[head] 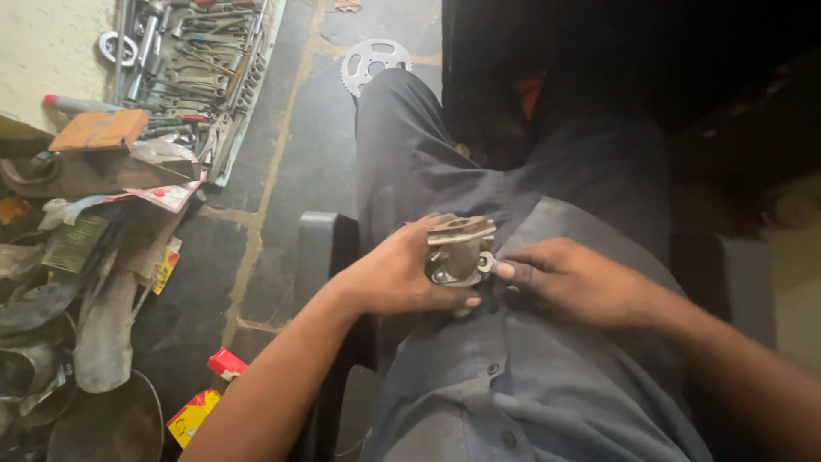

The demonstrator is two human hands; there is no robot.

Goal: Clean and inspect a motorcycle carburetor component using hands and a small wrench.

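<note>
Metal engine part (459,250) between left hand (395,275) and right hand (575,281)

Repair workshop; wrenches (201,73), sprocket (375,62) strewn on floor (291,171).

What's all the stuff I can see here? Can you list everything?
metal part: one, dull brass-grey, on the lap between both hands
sprocket: one, silver, on the floor past the knee
tool tray: one, grey, full of wrenches and sockets, top left
orange block: one, orange, on the clutter at left
small boxes: two, red and yellow, on the floor lower left
scrap pile: one heap, grey-brown, left edge
seat: one, black, under the person
left hand: one, gripping the part's side
right hand: one, fingertips at a small ring on the part
</note>
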